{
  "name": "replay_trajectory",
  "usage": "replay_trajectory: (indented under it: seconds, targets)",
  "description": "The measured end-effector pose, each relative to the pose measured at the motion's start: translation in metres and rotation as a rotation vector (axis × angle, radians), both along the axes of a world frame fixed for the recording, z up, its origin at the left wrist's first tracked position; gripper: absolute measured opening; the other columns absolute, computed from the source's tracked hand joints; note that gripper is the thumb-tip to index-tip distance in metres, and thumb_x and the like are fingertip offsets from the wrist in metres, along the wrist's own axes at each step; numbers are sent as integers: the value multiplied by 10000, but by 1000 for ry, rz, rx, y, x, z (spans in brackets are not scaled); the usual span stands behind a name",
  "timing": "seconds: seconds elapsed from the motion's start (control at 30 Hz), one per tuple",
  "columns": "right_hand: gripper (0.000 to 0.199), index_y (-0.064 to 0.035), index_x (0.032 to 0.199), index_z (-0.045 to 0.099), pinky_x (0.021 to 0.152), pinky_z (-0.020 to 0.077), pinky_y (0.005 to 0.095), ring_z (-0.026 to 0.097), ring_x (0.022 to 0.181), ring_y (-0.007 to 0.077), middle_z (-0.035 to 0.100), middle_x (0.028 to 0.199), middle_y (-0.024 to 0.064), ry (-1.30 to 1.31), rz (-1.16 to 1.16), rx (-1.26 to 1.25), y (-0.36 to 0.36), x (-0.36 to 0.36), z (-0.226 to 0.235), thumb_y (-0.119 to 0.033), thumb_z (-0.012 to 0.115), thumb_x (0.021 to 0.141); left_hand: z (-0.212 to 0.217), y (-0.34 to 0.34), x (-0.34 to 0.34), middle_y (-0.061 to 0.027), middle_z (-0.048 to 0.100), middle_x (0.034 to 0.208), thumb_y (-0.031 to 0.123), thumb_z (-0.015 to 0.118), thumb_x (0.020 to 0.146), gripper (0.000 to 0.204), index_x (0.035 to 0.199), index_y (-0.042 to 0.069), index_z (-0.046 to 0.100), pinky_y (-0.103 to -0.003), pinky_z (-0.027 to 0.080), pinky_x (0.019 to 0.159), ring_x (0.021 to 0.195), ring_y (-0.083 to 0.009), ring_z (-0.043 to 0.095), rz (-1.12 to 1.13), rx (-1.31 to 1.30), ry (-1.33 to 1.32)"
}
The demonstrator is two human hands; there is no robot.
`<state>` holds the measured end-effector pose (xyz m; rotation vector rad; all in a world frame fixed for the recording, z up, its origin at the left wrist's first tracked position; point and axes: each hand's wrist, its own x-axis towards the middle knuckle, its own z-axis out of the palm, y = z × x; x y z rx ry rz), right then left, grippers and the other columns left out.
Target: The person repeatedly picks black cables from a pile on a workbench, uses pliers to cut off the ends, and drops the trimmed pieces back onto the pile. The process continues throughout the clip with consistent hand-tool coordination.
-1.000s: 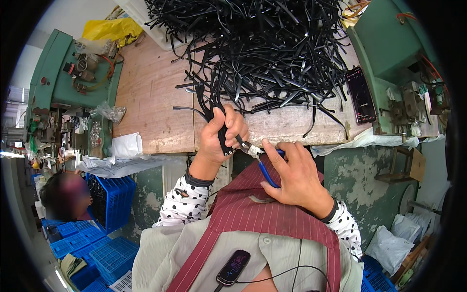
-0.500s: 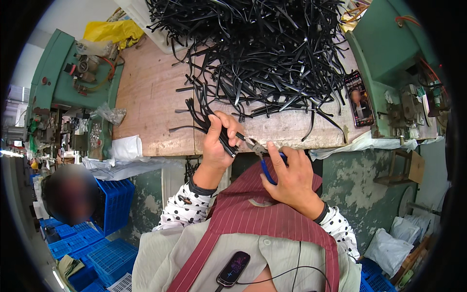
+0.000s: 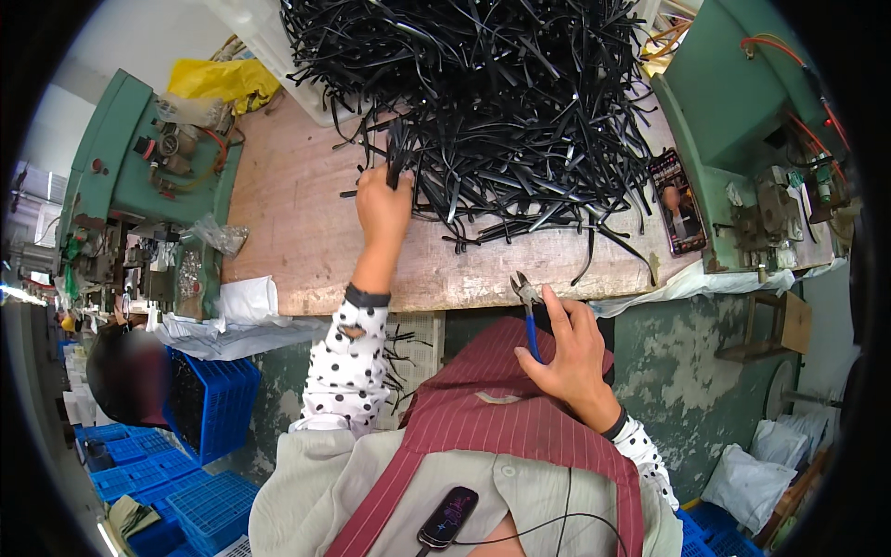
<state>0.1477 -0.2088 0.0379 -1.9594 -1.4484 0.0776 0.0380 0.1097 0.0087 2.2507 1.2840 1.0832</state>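
Note:
My left hand (image 3: 384, 210) is stretched forward to the near-left edge of a big heap of black eyeglass temples (image 3: 520, 121). Its fingers are closed round a small bunch of temples (image 3: 400, 156), whose far ends overlap the heap. Nearer to me, at the table's front edge, my right hand (image 3: 573, 351) grips diagonal cutters (image 3: 530, 316) with blue handles. The cutters' jaws stand apart and point away from me, with nothing between them. One handle is mostly hidden by the hand.
The heap lies on a wooden tabletop (image 3: 288, 204) beside a white bin (image 3: 269, 42). Green machines stand left (image 3: 139, 158) and right (image 3: 742, 102). A phone (image 3: 678, 201) leans near the right machine. Blue crates (image 3: 218, 408) and another person (image 3: 130, 376) are at lower left.
My left hand has moved forward with the bunch, from beside the cutters to the heap. My right hand has dropped slightly toward me, and the cutters now point more directly forward.

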Motion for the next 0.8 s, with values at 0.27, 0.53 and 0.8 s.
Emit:
replay_trajectory:
  seconds: [0.27,0.53,0.8]
  targets:
    - [921,-75,1447,493,750,495,407,554,915,318,554,1072,158,11,-1,-3,2,-1,0,-261,863,624,0,15,7,-193,709,821,186,742,800,273,1010,17,701,-435,538,727,812,-394,691,-14,-349,72]
    - [909,-66,1452,487,806,505,413,565,959,327,555,1082,154,124,80,9,14,0,6,-268,850,643,25,-58,-33,34,550,829,319,561,1045,220,1179,145,575,-264,422,571,578,-62,447,-505,-1255,-1029]
    - [907,-62,1448,491,842,509,406,573,993,332,553,1112,151,227,242,32,35,-12,44,-276,848,642,47,-110,-25,-8,535,798,304,616,1009,246,1136,108,539,-313,482,752,602,-93,459,-795,-923,-1261]
